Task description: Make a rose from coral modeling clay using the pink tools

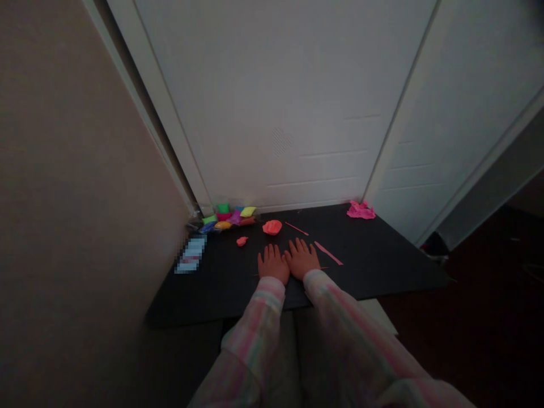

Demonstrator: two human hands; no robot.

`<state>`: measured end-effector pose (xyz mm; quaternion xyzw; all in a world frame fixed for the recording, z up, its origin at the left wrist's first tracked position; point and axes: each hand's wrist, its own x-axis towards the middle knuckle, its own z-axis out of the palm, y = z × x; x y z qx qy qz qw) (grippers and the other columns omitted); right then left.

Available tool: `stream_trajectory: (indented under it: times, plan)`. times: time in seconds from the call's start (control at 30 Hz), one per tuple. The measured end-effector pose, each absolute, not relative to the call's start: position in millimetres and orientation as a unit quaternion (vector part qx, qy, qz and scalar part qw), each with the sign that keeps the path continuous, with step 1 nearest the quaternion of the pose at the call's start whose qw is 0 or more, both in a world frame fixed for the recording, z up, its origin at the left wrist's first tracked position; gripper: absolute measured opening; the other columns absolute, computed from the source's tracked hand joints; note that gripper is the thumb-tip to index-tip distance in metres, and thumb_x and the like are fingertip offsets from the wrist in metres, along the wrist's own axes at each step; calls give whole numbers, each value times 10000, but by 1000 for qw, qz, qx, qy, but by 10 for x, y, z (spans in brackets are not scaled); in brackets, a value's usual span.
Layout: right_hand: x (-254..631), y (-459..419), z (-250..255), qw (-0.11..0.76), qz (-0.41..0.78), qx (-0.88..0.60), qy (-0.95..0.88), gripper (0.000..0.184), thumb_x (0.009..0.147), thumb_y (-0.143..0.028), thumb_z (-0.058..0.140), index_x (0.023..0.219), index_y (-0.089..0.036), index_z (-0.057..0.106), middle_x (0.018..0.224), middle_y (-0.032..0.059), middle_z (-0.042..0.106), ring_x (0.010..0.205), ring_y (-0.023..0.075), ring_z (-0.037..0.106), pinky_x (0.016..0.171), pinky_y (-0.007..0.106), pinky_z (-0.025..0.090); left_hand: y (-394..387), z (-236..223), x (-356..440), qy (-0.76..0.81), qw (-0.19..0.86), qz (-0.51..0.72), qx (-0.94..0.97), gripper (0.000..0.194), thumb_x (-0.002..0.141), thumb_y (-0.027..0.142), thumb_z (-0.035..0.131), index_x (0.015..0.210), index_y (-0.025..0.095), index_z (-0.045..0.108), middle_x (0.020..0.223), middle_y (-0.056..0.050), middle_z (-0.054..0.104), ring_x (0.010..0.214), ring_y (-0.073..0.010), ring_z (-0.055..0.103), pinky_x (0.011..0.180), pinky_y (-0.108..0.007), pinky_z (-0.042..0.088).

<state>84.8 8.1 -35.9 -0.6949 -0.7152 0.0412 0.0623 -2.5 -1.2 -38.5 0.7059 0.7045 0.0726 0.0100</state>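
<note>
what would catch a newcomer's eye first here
The bright colours on the dark board stand out first: a heap of colourful clay packets in the left corner and a crumpled magenta sheet in the right corner. Nearer the middle sits an orange-red clay lump, just beyond the left hand and right hand, which lie flat side by side.

1. L side: beige wall, very near the camera, running fwd into shadow.
2. Straight ahead: white panelled door w/ faint horizontal seams, white frame along its L edge.
3. R of door: 2nd white panel, angled away, joined at a narrow vertical seam.
4. Low down: flat black board against the door's foot.
5. Far R: dark brown floor, small dark object by the panel's base.
6. Light: dim, greyish, soft; rm edges fall into shadow.
</note>
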Motion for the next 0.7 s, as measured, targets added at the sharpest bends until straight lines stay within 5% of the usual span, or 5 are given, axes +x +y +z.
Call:
stream_trajectory:
  times: [0.7]
  plan:
    - [837, 353, -379, 48, 35, -683, -728, 510, 796, -394, 144, 1252, -185, 242, 1324, 69, 209, 1198, 183, 148, 932, 390, 41, 231, -402, -63, 697, 20, 56, 714, 481, 788, 302, 140, 1230, 154, 259, 1305, -52, 263, 1200, -179, 183, 967, -418, 151]
